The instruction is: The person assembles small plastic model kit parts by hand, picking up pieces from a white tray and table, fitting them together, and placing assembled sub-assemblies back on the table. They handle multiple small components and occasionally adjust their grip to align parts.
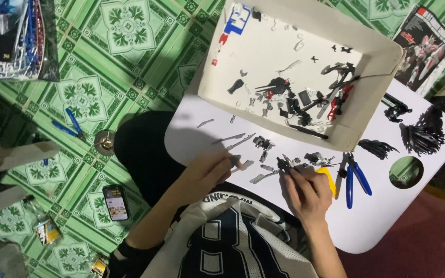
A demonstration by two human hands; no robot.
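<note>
The person sits at the near edge of a small white desk (387,226) with rounded corners, both hands over its near left part. The left hand (202,172) has its fingers (228,163) pinched together on a small grey plastic part (237,160), held just above the desk surface. The right hand (309,194) has its fingers closed on a small dark model piece (286,164), a little to the right of the grey part; the two hands are near each other but apart.

Loose grey slivers (243,138) lie on the desk just beyond the hands. Just right of the right hand sit a yellow tool (329,177) and blue-handled nippers (355,177), leaving little bare desk there. Farther off, a shallow white cardboard box lid (305,25) takes up the far left of the desk, scattered with black, grey and red pieces; its near wall stands close to the hands. Black feathery parts (423,135) crowd the far right edge, beside a round hole (406,172) in the desk. The widest bare stretch is the near right corner.

On the green tiled floor (130,51) to the left lie a phone (115,202) and a blue tool (70,126).
</note>
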